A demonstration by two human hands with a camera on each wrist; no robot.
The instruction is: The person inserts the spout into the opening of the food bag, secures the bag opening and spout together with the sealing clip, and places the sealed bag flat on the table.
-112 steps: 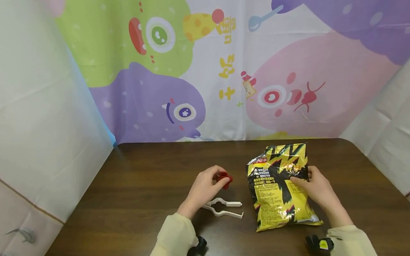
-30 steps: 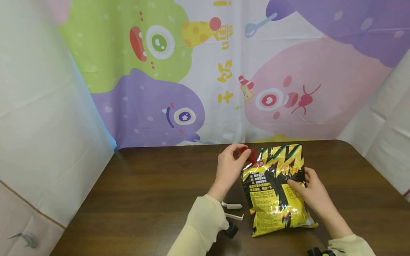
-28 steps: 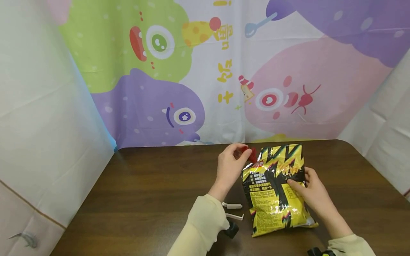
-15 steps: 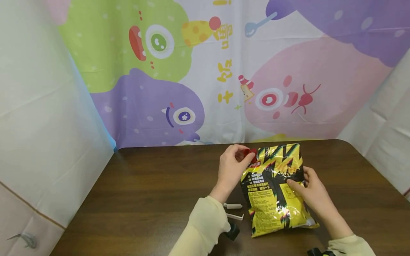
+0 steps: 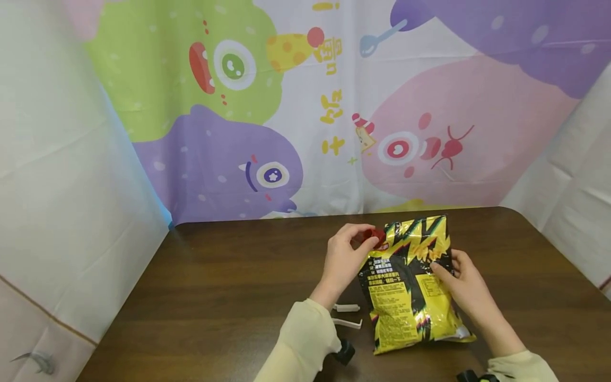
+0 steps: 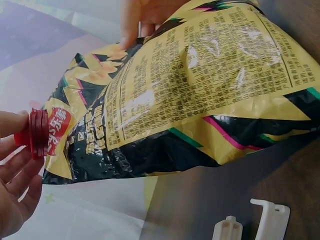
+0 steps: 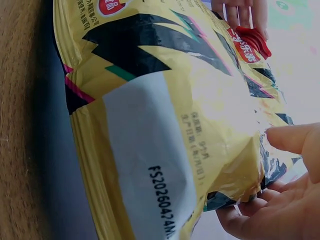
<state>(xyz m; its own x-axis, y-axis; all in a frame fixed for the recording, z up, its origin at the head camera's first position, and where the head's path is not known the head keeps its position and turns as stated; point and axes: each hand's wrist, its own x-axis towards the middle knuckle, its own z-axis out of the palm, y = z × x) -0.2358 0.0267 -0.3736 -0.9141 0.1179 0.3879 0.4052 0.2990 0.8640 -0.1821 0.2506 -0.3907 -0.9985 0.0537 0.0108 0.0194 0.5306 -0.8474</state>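
My left hand (image 5: 340, 257) pinches a red ridged plastic screw cap (image 6: 39, 132) between thumb and fingers. It sits right at the upper left corner of a yellow and black chip bag (image 5: 393, 302), overlapping the red logo there. On the bag's right side, my right hand (image 5: 470, 289) grips the edge, thumb on the printed face and fingers behind. The bag stands tilted up, its lower end near the table. In the right wrist view, a pale date panel (image 7: 147, 145) shows on the bag's lower part.
A white plastic clip (image 5: 348, 307) with two arms spread lies on the dark wooden table (image 5: 215, 297), partly hidden behind my left forearm. A cartoon-printed curtain (image 5: 286, 106) hangs at the table's far edge, with pale cloth at both sides.
My left hand has carried the red cap from above the clip up and right to the bag's corner, then slightly lower. The bag has shifted a little left in my right hand.
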